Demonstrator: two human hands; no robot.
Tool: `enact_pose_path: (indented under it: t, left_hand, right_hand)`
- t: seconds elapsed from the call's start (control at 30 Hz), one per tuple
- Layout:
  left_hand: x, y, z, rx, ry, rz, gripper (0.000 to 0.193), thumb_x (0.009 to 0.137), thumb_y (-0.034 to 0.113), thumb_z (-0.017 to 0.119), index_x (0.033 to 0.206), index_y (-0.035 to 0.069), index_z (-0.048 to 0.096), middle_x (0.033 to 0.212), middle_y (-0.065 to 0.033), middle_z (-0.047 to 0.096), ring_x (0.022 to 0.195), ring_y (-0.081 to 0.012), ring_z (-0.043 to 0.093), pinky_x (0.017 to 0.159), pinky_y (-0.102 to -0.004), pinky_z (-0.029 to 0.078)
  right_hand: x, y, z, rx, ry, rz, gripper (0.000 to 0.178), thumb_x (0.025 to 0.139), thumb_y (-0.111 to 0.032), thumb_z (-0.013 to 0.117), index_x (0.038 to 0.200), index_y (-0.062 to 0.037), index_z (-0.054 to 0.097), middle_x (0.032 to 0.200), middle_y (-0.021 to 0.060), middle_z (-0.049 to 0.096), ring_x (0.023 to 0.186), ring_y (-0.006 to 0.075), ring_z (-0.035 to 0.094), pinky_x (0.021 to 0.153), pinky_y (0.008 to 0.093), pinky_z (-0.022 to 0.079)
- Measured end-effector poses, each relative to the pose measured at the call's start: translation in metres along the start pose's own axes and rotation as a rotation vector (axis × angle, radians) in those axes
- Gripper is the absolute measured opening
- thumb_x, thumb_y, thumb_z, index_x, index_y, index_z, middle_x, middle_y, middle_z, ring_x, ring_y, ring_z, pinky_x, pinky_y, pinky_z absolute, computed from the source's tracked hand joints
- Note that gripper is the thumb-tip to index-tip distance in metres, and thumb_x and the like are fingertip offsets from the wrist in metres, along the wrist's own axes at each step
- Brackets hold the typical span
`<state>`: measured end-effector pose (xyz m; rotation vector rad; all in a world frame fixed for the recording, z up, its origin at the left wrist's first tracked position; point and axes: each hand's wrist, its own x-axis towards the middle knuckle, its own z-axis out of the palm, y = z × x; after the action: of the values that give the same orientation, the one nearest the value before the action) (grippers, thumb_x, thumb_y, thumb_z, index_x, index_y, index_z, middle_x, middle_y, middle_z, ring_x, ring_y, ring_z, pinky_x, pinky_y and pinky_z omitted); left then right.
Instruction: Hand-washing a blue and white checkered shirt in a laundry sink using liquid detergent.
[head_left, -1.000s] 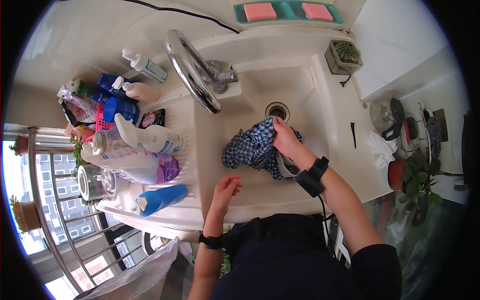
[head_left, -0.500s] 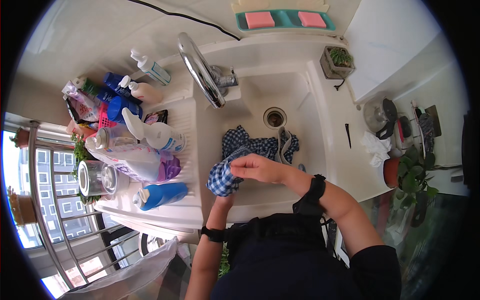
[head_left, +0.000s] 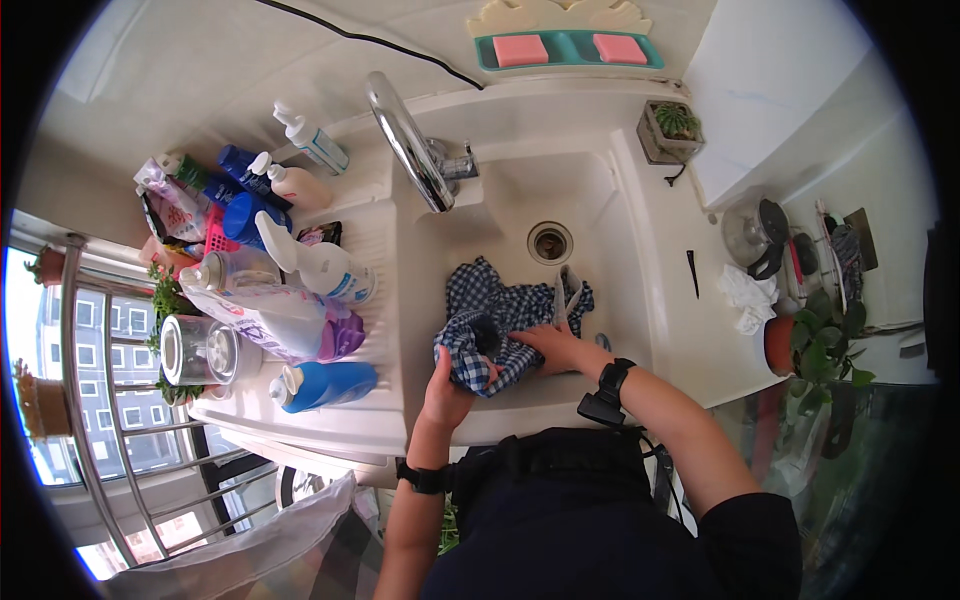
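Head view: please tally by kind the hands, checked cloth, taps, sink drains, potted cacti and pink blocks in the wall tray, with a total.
Hands: 2
Checked cloth: 1
Tap: 1
Sink drain: 1
Potted cactus: 1
Pink blocks: 2
Total: 8

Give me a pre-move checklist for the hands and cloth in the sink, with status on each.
1. Left hand on the checked cloth: ok, at its lower left end.
2. Right hand on the cloth: ok, touching it to the right of the left hand.
3. Cloth within the sink: ok.
4. Drain uncovered: ok, the cloth lies clear of it.
5. Cloth spread flat: not ok, it is bunched and folded.
6. Firmness of the right hand's grip: cannot tell.
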<state>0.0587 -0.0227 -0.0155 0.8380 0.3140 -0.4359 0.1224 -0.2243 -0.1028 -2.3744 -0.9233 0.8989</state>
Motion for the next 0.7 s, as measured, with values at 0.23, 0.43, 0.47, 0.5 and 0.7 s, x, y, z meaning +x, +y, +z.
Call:
enact_pose_path:
  t: [0.23, 0.43, 0.47, 0.5, 0.7]
  left_hand:
    - [-0.01, 0.006, -0.004, -0.232, 0.044, 0.074, 0.054, 0.088, 0.046, 0.033, 0.101, -0.004, 0.049, 0.088, -0.0133, 0.057, 0.087, -0.0261, 0.052, 0.096, -0.0429, 0.029]
    - [-0.01, 0.006, -0.011, -0.032, 0.144, -0.062, 0.041, 0.087, 0.03, 0.047, 0.114, -0.001, 0.045, 0.103, -0.0113, 0.057, 0.098, -0.0243, 0.053, 0.09, -0.0412, 0.039]
    - [-0.009, 0.003, -0.015, 0.034, 0.178, -0.165, 0.04, 0.086, 0.027, 0.049, 0.114, -0.001, 0.045, 0.104, -0.0108, 0.056, 0.098, -0.0229, 0.054, 0.087, -0.04, 0.042]
    - [-0.007, -0.001, -0.016, 0.049, 0.184, -0.207, 0.038, 0.087, 0.025, 0.05, 0.113, -0.001, 0.045, 0.102, -0.0112, 0.057, 0.091, -0.0209, 0.057, 0.078, -0.0364, 0.048]
    - [0.004, -0.013, -0.044, 0.674, 0.376, -0.37, 0.037, 0.082, 0.031, 0.057, 0.101, -0.001, 0.054, 0.092, -0.0071, 0.061, 0.08, -0.0172, 0.061, 0.068, -0.0298, 0.049]
  right_hand:
    - [0.012, 0.02, 0.02, 0.173, 0.245, 0.172, 0.045, 0.066, -0.007, 0.062, 0.11, -0.0099, 0.055, 0.106, 0.0158, 0.055, 0.1, 0.0294, 0.052, 0.082, 0.0388, 0.042]
    - [0.011, 0.021, 0.002, 0.985, 0.598, 0.243, 0.037, 0.076, -0.007, 0.052, 0.114, -0.0046, 0.051, 0.102, 0.0101, 0.058, 0.091, 0.0214, 0.056, 0.076, 0.0314, 0.045]
    - [0.009, 0.014, -0.006, 1.475, 0.518, 0.249, 0.036, 0.081, -0.009, 0.049, 0.116, -0.0053, 0.049, 0.102, 0.0066, 0.058, 0.089, 0.017, 0.057, 0.075, 0.0284, 0.045]
    - [0.003, 0.003, -0.021, 1.461, 0.461, 0.393, 0.033, 0.087, -0.014, 0.042, 0.12, -0.0077, 0.046, 0.104, 0.001, 0.056, 0.089, 0.0105, 0.055, 0.074, 0.0237, 0.044]
    - [0.004, -0.01, -0.019, 1.824, 0.442, 0.199, 0.034, 0.088, -0.024, 0.044, 0.119, -0.0104, 0.046, 0.11, 0.0007, 0.054, 0.096, 0.0121, 0.053, 0.082, 0.0262, 0.042]
